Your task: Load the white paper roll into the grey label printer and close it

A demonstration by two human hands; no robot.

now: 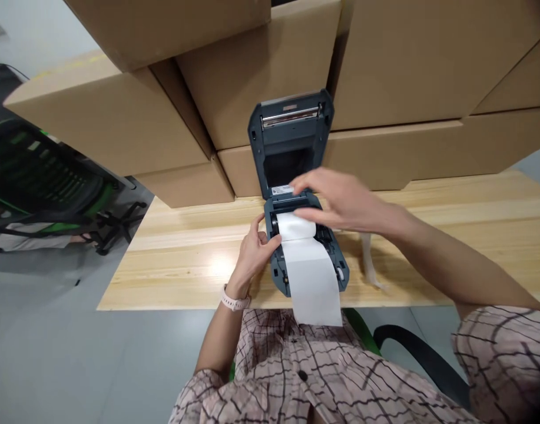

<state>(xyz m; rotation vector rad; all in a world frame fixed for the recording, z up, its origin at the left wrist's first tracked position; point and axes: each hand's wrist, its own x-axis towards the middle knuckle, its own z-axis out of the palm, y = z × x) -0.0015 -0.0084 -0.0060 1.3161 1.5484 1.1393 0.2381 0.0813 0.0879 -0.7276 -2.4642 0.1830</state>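
A dark grey label printer (pixel 276 274) sits on the table with its lid (pixel 287 138) raised. A roll of white label paper (pixel 291 227) lies inside, and its loose strip (pixel 314 282) runs out over the printer's front and past the table edge. My left hand (pixel 256 253) grips the printer's left side, the thumb over the rim beside the roll. Above the roll's right part is my right hand (pixel 340 200), thumb and fingers apart, holding nothing. Whether its thumb touches the paper I cannot tell.
Large cardboard boxes (pixel 393 70) are stacked along the back of the wooden table (pixel 176 253). A crumpled white strip (pixel 369 262) lies right of the printer. At left stands a black and green office chair (pixel 40 176).
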